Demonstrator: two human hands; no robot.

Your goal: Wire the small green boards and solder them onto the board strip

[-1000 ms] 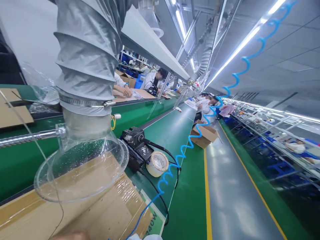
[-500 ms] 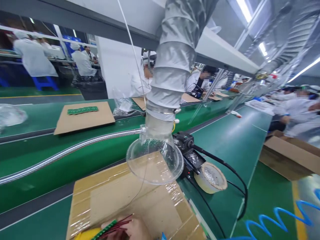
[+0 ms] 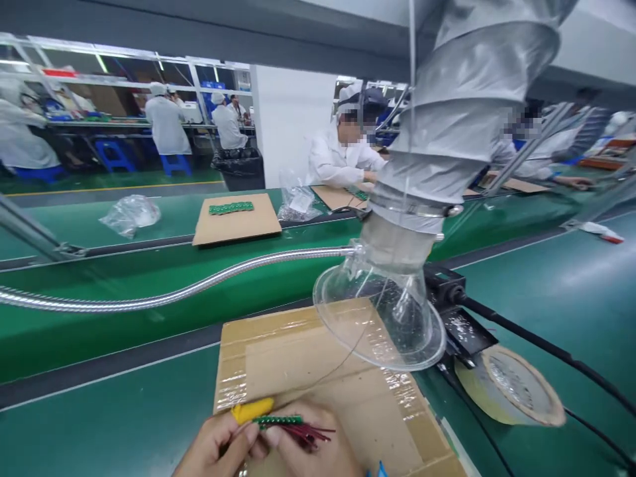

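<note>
At the bottom of the view, my left hand grips a yellow object, perhaps a tool handle. My right hand holds a narrow green circuit board strip with dark red wires trailing from it. Both hands are just above a taped cardboard sheet on the green bench. A clear plastic fume hood funnel hangs above that sheet, fed by a grey ducting sleeve. A black soldering station and a roll of tape lie to the right.
A flexible metal hose runs left from the funnel. Across the belt, a cardboard sheet carries green boards, near plastic bags. A co-worker in white sits beyond. Black cables cross the lower right.
The view has swung left and down, away from the long aisle. My hands have come up into view at the bottom, with the green strip, red wires and yellow object between them.
</note>
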